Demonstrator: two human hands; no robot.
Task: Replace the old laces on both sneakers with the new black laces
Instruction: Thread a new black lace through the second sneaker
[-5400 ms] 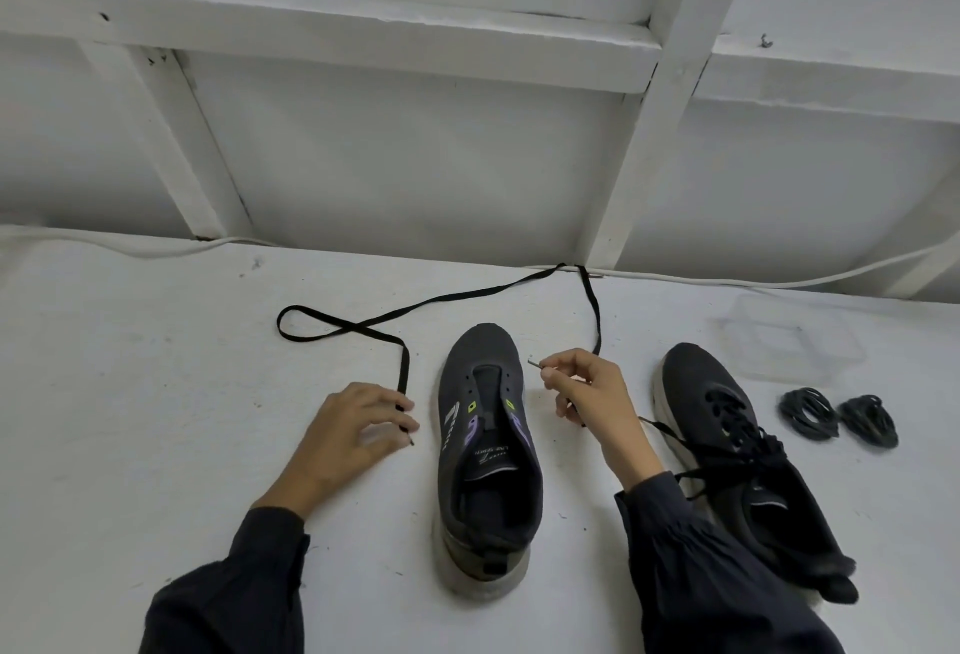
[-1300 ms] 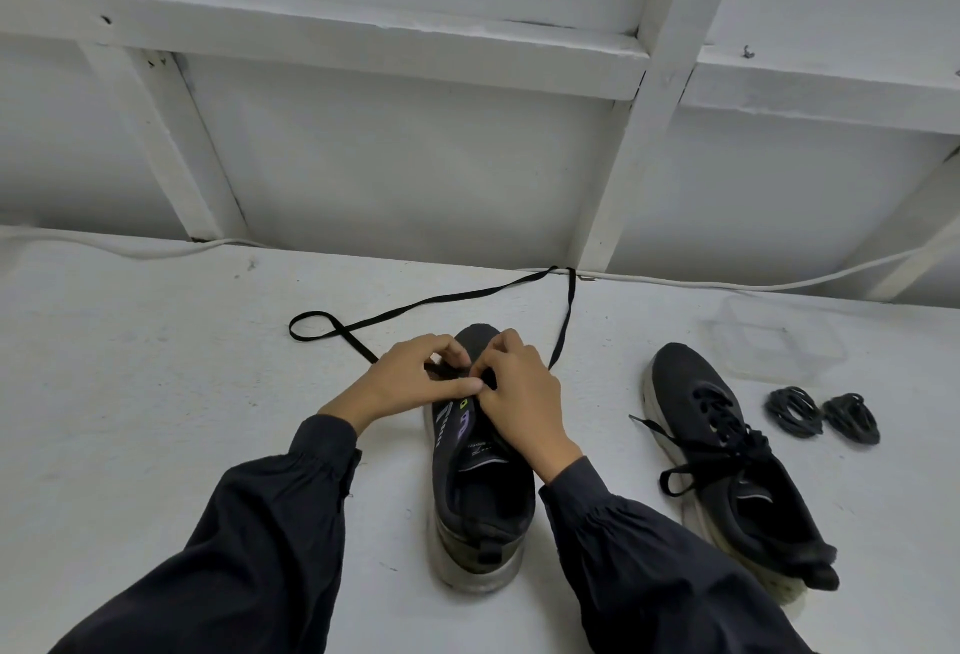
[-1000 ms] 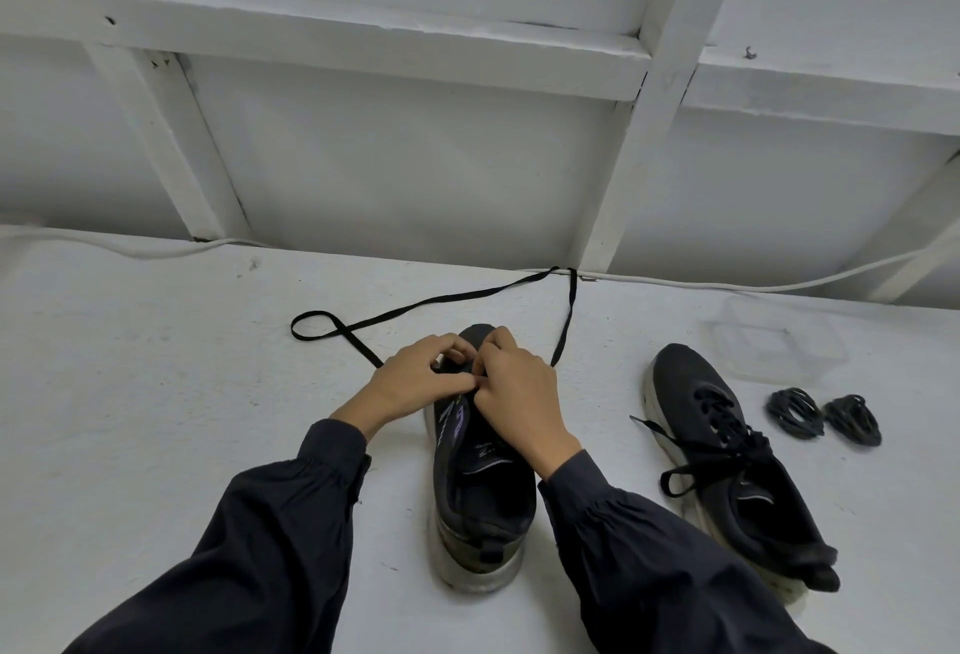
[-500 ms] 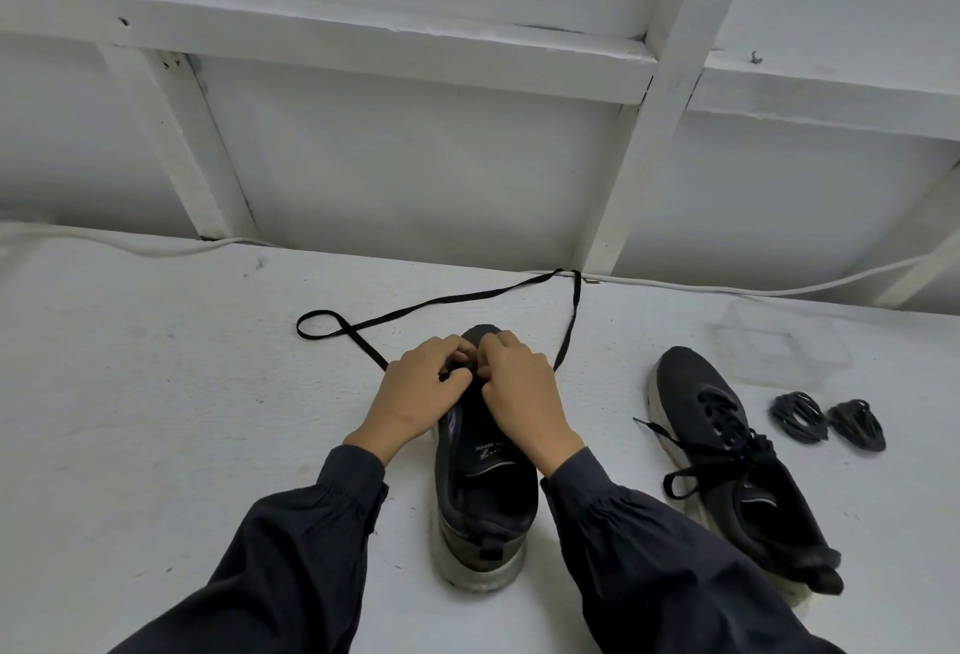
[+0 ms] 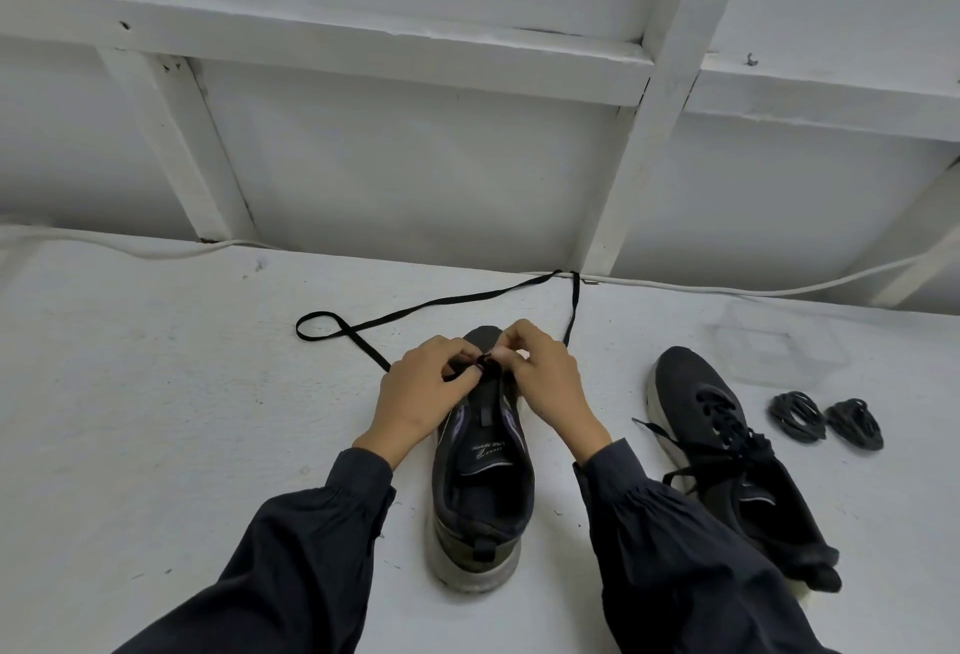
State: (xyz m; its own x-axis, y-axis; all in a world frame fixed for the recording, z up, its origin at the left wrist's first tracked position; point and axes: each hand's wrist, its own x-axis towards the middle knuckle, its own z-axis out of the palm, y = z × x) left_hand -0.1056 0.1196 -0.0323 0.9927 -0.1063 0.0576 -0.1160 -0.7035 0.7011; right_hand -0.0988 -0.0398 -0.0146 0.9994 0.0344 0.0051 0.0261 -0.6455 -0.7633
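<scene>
Left grip (image 5: 421, 393) and right grip (image 5: 545, 385) both pinch the black lace (image 5: 457, 299) at the toe-end eyelets of the sneaker (image 5: 483, 487), so I'd keep it flat and even up both ends.

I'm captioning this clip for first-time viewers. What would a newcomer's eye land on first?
The left hand and right hand meet over the toe end of the middle sneaker, pinching a black lace that loops away across the white table to the wall. At right lies a second sneaker, laced, with loose ends, and two coiled laces beyond it.
</scene>
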